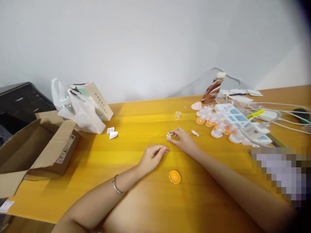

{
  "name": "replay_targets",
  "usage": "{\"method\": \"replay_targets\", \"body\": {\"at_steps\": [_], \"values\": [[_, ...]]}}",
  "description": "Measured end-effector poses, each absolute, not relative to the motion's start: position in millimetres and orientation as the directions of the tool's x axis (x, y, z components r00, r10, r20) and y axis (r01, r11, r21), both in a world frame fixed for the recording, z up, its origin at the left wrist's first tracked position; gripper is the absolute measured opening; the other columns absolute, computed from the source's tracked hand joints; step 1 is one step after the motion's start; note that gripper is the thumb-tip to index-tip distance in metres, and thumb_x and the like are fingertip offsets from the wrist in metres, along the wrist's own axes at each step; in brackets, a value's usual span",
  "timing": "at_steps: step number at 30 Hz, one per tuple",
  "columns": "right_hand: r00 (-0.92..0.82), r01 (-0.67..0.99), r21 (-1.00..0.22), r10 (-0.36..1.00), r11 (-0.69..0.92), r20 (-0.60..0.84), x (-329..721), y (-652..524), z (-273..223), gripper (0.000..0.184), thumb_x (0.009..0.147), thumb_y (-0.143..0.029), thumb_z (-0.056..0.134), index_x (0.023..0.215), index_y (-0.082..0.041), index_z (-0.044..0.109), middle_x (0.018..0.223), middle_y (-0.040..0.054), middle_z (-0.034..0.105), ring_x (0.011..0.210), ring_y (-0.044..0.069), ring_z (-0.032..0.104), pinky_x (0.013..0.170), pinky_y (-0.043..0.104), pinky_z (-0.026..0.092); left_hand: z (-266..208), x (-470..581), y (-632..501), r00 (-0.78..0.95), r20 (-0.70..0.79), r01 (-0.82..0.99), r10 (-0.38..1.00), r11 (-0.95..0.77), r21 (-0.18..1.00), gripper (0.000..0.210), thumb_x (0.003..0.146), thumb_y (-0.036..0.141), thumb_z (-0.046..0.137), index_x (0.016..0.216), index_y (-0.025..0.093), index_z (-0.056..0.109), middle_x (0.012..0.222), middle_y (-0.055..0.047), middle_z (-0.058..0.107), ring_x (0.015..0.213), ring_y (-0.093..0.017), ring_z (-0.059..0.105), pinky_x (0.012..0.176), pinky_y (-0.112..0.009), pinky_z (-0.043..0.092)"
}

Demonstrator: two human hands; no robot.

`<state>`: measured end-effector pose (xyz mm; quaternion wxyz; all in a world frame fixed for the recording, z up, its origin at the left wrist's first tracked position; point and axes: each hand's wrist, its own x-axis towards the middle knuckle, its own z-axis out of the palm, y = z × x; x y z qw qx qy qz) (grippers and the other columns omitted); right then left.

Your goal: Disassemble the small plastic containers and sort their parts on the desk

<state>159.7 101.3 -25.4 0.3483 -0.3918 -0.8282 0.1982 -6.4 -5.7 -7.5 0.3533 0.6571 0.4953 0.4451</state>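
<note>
Between the thumb and forefinger of my right hand [181, 140] is a small white openwork piece [168, 136], at the middle of the wooden table. Just to the left, my left hand [152, 158] is closed, thumb pressed to the fingers; whatever it may hold cannot be made out. An orange round disc [175, 177] with a pale centre lies nearer me, below both hands. Right of my right hand lies another small white piece [195, 133]. Two clear rings [178, 115] rest farther back.
Clear-and-orange round pieces [218, 132] cluster at right beside a Nescafe bottle [213, 87], white boxes [230, 113] and cables. At left stand an open cardboard box [52, 161], a white plastic bag [85, 116] and a cream box [100, 102]. Foil pieces [113, 135] lie near the bag.
</note>
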Motion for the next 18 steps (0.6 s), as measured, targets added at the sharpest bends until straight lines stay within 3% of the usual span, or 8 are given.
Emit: {"method": "replay_targets", "body": {"at_steps": [6, 11, 14, 18], "values": [[-0.452, 0.498, -0.620, 0.792, 0.606, 0.411, 147.9, 101.6, -26.4, 0.017, 0.071, -0.027, 0.067, 0.086, -0.019, 0.064, 0.075, 0.0011, 0.053, 0.067, 0.016, 0.056, 0.064, 0.030, 0.050, -6.2, -6.1, -5.9, 0.126, 0.234, 0.355, 0.964, -0.264, 0.897, 0.033, 0.088, 0.037, 0.043, 0.087, 0.015, 0.067, 0.083, -0.006, 0.069, 0.077, -0.015, 0.064, 0.076, -0.024, 0.050], [-0.444, 0.451, -0.664, 0.795, 0.597, 0.413, 151.2, 96.8, -28.6, 0.035, 0.068, -0.031, 0.070, 0.099, -0.017, 0.060, 0.081, 0.0034, 0.056, 0.070, 0.017, 0.056, 0.068, 0.033, 0.051, -1.4, -8.2, -9.0, 0.189, 0.275, 0.390, 0.943, -0.330, 0.860, 0.027, 0.088, 0.031, 0.045, 0.092, 0.015, 0.066, 0.086, -0.007, 0.068, 0.079, -0.015, 0.063, 0.076, -0.025, 0.049], [-0.420, 0.412, -0.705, 0.807, 0.577, 0.415, 162.8, 82.3, -28.0, 0.035, 0.073, -0.033, 0.064, 0.103, -0.018, 0.057, 0.086, 0.0056, 0.057, 0.076, 0.019, 0.057, 0.070, 0.035, 0.051, 6.7, -9.9, -14.5, 0.386, 0.335, 0.382, 0.860, -0.479, 0.790, 0.024, 0.083, 0.031, 0.053, 0.096, 0.014, 0.064, 0.087, -0.009, 0.066, 0.079, -0.016, 0.061, 0.077, -0.026, 0.048], [-0.513, 0.355, -0.712, 0.763, 0.606, 0.393, 188.6, 49.1, -18.0, 0.024, 0.076, -0.020, 0.050, 0.100, -0.020, 0.053, 0.093, 0.0065, 0.059, 0.089, 0.021, 0.058, 0.081, 0.038, 0.050, 13.9, -9.3, -20.9, 0.657, 0.329, 0.353, 0.678, -0.663, 0.660, 0.042, 0.067, 0.042, 0.069, 0.097, 0.014, 0.063, 0.086, -0.010, 0.063, 0.078, -0.018, 0.059, 0.074, -0.027, 0.047]]}}
